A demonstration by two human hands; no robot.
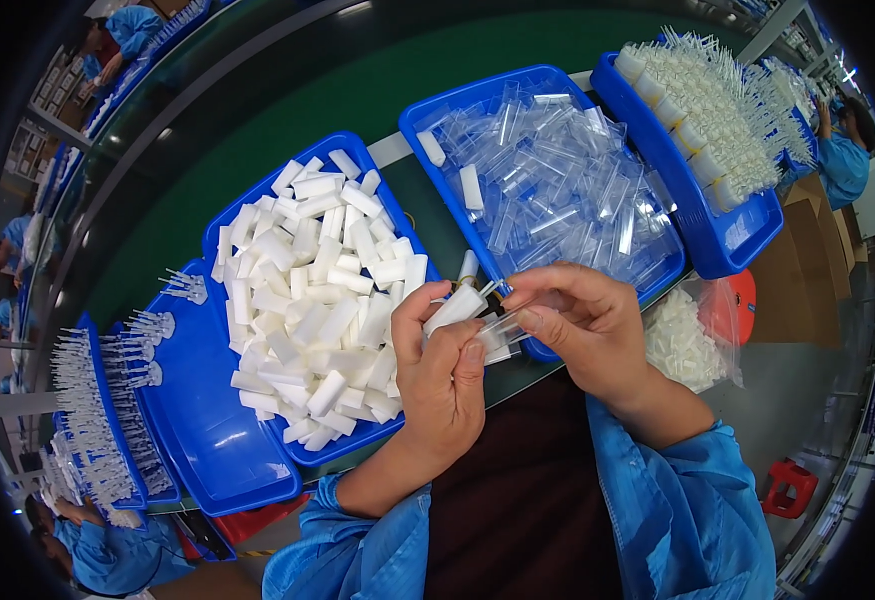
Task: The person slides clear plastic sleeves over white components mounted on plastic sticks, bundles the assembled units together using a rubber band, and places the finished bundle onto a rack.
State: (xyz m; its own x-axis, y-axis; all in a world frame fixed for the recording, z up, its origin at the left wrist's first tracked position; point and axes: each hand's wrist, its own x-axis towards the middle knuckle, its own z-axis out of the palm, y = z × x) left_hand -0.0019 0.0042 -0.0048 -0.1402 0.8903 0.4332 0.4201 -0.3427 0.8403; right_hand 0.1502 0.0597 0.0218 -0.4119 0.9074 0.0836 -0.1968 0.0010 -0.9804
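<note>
My left hand (443, 375) is closed around a white oblong plastic piece (455, 308), held between thumb and fingers. In my right hand (593, 325), thumb and fingertips pinch a clear plastic sleeve (501, 332) close beside the white piece. A thin pale stem (491, 288) shows between the hands; I cannot tell which part it belongs to. Under and left of my left hand is a blue tray (363, 158) heaped with similar white pieces. Beyond my right hand lies a blue tray (680, 262) full of clear sleeves, with a few white pieces at its left side.
At far right, a blue tray (740, 235) holds rows of white thin-stemmed parts. Another blue tray (213, 440) at left has a few stemmed parts. A clear bag of white pieces (680, 340), a cardboard box (808, 270) and a red stool (790, 488) stand right. Co-workers sit around the edges.
</note>
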